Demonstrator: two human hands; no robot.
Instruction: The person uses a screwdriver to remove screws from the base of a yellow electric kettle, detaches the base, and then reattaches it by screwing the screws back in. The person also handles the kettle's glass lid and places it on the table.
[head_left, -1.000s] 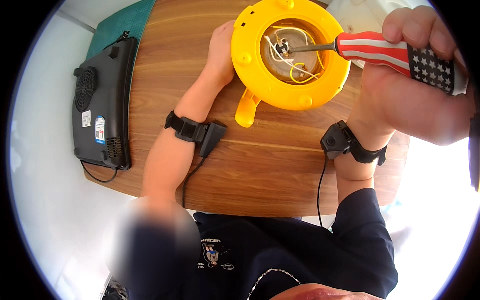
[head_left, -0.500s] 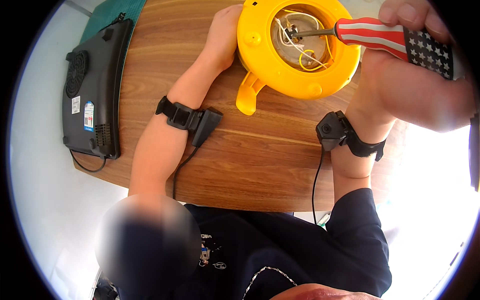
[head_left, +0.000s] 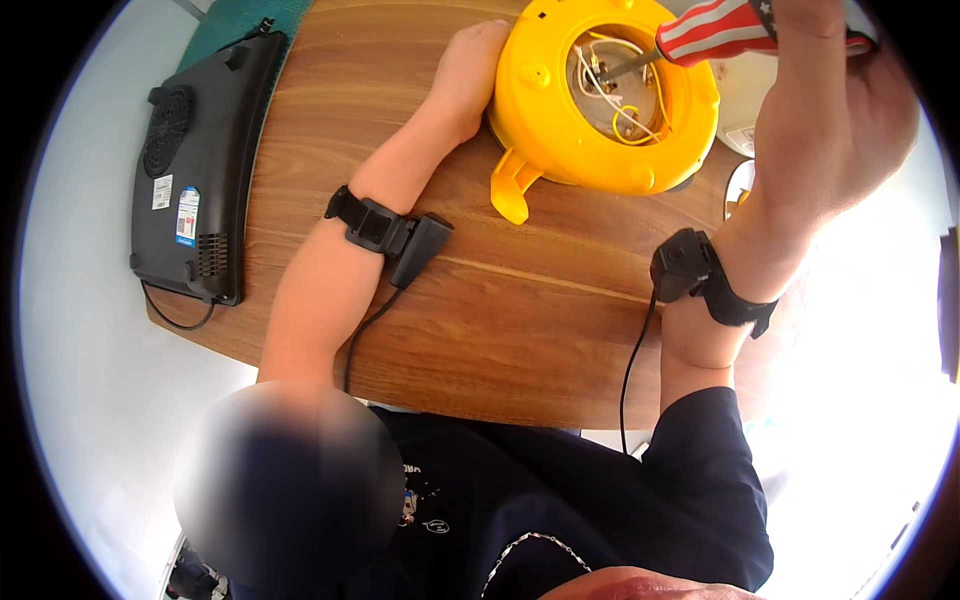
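A round yellow appliance housing (head_left: 540, 125) rests on the table, its open middle showing a metal base with white and yellow wires (head_left: 630, 130). A yellow handle-like tab (head_left: 510, 190) sticks out at its near left. My left hand (head_left: 470, 75) is curled against the housing's left side and steadies it; the fingertips are hidden. My right hand (head_left: 840, 110) grips the handle of a screwdriver (head_left: 715, 35) patterned with red and white stripes and stars. The shaft slants down to the left into the opening, its tip among the wires at the metal base.
On the left, a black flat appliance (head_left: 205, 170) with a fan grille lies over the edge of a teal mat (head_left: 255, 30). Black devices (head_left: 400, 240) with cables are strapped to both forearms above the wooden table (head_left: 520, 320). A pale object (head_left: 737, 110) stands right of the housing.
My right hand and the screwdriver handle have moved up in the view, and more of the palm side shows. The housing sits slightly farther right. My left hand stays against it.
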